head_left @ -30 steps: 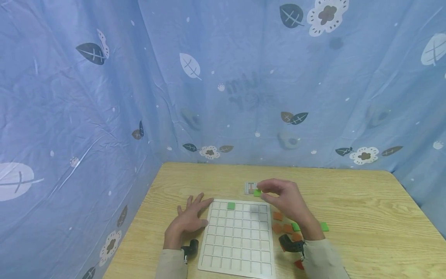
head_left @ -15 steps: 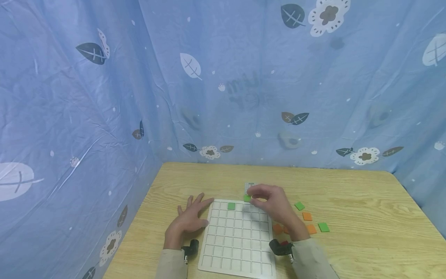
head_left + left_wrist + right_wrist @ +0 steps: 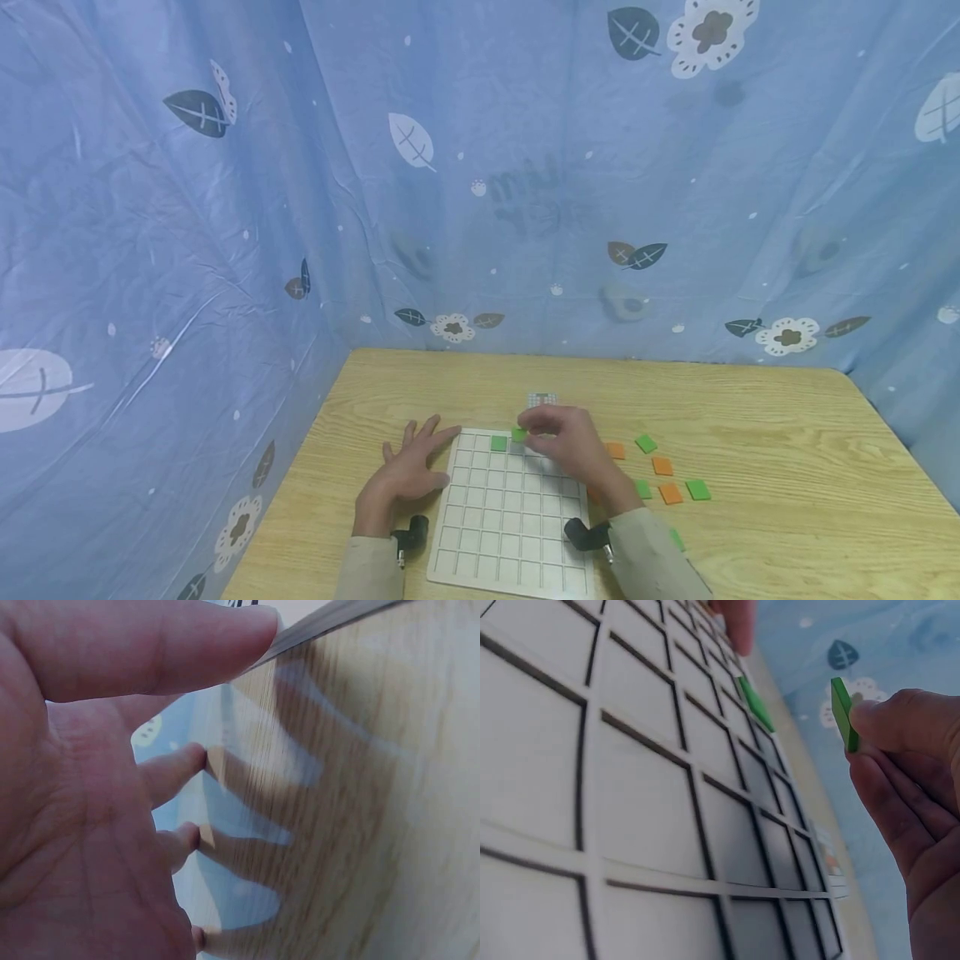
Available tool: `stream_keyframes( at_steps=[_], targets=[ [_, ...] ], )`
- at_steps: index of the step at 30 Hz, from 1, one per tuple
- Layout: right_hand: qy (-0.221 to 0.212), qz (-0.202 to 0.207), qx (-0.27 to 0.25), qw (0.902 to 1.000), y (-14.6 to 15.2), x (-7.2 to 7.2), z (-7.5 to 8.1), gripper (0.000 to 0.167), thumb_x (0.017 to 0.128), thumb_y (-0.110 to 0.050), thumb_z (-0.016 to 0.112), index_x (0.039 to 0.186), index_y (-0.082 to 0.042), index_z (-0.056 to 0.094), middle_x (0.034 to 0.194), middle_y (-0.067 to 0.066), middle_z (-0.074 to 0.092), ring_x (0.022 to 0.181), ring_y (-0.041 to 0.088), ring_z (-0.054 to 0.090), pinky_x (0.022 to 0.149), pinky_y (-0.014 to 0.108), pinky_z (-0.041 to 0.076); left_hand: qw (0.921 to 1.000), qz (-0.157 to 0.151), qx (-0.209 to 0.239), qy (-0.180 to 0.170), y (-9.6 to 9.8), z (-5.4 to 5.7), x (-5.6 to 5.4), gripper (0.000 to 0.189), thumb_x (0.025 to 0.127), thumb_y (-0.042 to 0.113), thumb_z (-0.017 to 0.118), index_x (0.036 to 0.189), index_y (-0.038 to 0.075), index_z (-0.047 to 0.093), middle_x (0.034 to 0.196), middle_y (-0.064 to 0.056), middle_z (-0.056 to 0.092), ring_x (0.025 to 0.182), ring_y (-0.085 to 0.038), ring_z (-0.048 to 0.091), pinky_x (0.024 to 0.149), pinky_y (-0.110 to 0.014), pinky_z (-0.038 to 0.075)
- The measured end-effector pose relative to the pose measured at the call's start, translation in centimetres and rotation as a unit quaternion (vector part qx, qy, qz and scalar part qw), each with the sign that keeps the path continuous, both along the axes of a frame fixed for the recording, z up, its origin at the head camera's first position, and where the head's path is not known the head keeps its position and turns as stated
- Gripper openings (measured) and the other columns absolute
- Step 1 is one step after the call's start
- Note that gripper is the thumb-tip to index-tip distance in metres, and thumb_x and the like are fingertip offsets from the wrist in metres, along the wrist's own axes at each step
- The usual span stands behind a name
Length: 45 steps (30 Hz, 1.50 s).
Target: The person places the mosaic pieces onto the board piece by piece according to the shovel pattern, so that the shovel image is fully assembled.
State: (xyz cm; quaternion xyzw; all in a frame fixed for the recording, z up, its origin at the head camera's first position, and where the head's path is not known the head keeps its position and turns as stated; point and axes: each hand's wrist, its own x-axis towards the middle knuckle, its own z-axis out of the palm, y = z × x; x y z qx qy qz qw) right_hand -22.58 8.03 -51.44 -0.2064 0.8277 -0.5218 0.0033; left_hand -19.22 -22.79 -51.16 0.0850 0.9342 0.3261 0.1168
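A white grid board with raised lines lies on the wooden table. One green square tile sits in a cell of its far row. My right hand pinches another green square tile between thumb and fingers, over the far row, just right of the placed tile. In the right wrist view the held tile is tilted on edge above the board. My left hand rests at the board's left side with fingers spread; its thumb and index fingertip are at the board's edge.
Several loose green tiles and orange tiles lie on the table right of the board, some hidden by the right forearm. A small printed grid card lies behind the board. A blue patterned curtain hangs behind the table.
My right hand has carried the green tile leftward and nearer, from beside the card to over the board's far row. More loose tiles show behind the forearm. My left hand stays put.
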Motion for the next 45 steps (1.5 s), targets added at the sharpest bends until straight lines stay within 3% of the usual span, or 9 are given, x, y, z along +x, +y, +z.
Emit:
stream_keyframes(
  at_steps=[11, 19, 24, 35, 40, 45],
  targets=[
    [0.023, -0.018, 0.051, 0.9983, -1.0, -0.5, -1.7, 0.031, 0.089, -0.002, 0.086, 0.118, -0.01, 0.083, 0.114, -0.001, 0.083, 0.103, 0.016, 0.08, 0.094, 0.032, 0.066, 1.0, -0.005, -0.001, 0.003, -0.1, 0.0, 0.0, 0.085, 0.083, 0.008, 0.078, 0.163, 0.024, 0.055, 0.181, -0.02, 0.024, 0.167, -0.058, 0.001, 0.119, -0.091, -0.009],
    [0.017, -0.025, 0.076, 0.9967, -1.4, 0.0, -1.6, 0.029, 0.089, -0.003, 0.086, 0.118, -0.011, 0.083, 0.116, 0.001, 0.084, 0.109, 0.021, 0.08, 0.097, 0.04, 0.066, 1.0, -0.006, 0.001, 0.004, 0.0, 0.1, 0.1, 0.084, 0.083, 0.007, 0.078, 0.162, 0.023, 0.055, 0.181, -0.021, 0.024, 0.167, -0.058, 0.001, 0.119, -0.091, -0.009],
    [0.036, -0.023, 0.103, 0.9938, -1.7, 0.0, -1.7, 0.03, 0.09, -0.003, 0.084, 0.118, -0.011, 0.082, 0.118, 0.001, 0.084, 0.114, 0.023, 0.079, 0.1, 0.045, 0.065, 1.0, -0.005, 0.005, 0.002, 0.0, 0.1, 0.1, 0.084, 0.084, 0.007, 0.079, 0.162, 0.023, 0.055, 0.181, -0.021, 0.024, 0.167, -0.058, 0.001, 0.119, -0.091, -0.01],
    [0.087, -0.017, 0.144, 0.9856, -2.2, 0.0, -1.5, 0.03, 0.087, 0.0, 0.085, 0.116, -0.009, 0.083, 0.114, 0.004, 0.085, 0.108, 0.023, 0.081, 0.095, 0.043, 0.066, 1.0, -0.005, -0.002, 0.001, -0.1, 0.1, 0.0, 0.083, 0.085, 0.007, 0.08, 0.163, 0.024, 0.055, 0.181, -0.02, 0.025, 0.167, -0.058, 0.002, 0.12, -0.091, -0.009],
    [0.097, -0.015, 0.141, 0.985, -1.9, 0.3, -1.2, 0.033, 0.088, 0.0, 0.082, 0.12, -0.008, 0.083, 0.118, 0.006, 0.084, 0.112, 0.026, 0.081, 0.098, 0.046, 0.066, 1.0, -0.006, -0.005, 0.001, 0.0, 0.2, 0.0, 0.084, 0.084, 0.007, 0.079, 0.163, 0.024, 0.054, 0.181, -0.02, 0.025, 0.167, -0.058, 0.002, 0.119, -0.091, -0.009],
    [0.064, -0.018, 0.116, 0.991, -0.9, 0.5, -0.6, 0.035, 0.092, -0.004, 0.079, 0.127, -0.012, 0.082, 0.127, 0.002, 0.082, 0.117, 0.025, 0.08, 0.103, 0.046, 0.064, 1.0, -0.004, -0.003, 0.002, 0.0, 0.3, 0.1, 0.084, 0.084, 0.007, 0.079, 0.163, 0.024, 0.055, 0.181, -0.019, 0.025, 0.167, -0.057, 0.002, 0.12, -0.091, -0.009]
  ],
)
